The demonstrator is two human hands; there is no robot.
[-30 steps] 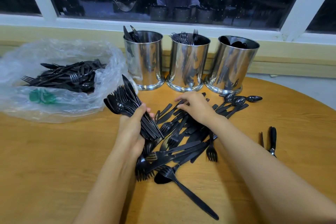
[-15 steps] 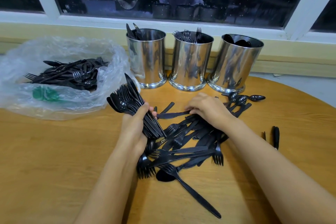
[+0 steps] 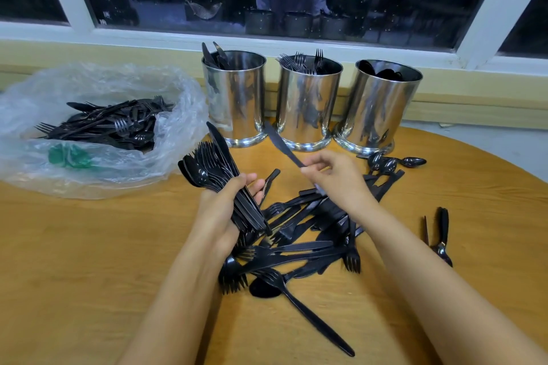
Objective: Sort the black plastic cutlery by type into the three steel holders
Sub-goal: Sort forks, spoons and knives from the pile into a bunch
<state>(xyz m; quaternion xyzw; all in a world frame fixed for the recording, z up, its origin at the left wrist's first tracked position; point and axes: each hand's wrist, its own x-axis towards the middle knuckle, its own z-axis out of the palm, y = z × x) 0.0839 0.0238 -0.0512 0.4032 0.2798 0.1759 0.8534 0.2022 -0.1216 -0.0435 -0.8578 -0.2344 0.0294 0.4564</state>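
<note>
The right hand (image 3: 335, 178) is no longer laid on the loose pile (image 3: 299, 246); it is now raised above it. A single knife (image 3: 281, 144), earlier lying in the pile, is pinched by its handle end and held clear of the table, blade angled up-left.

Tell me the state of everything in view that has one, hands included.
Left shiny steel cylindrical holder, upright, holding knives.
Middle steel holder, upright, holding forks.
Right steel holder, upright, holding spoons.
Clear plastic bag, open, cutlery inside.
Left hand, gripping a mixed black cutlery bundle.
Right hand, pinching a black plastic knife by its handle.
Loose black cutlery pile, unsorted on the wooden table.
</note>
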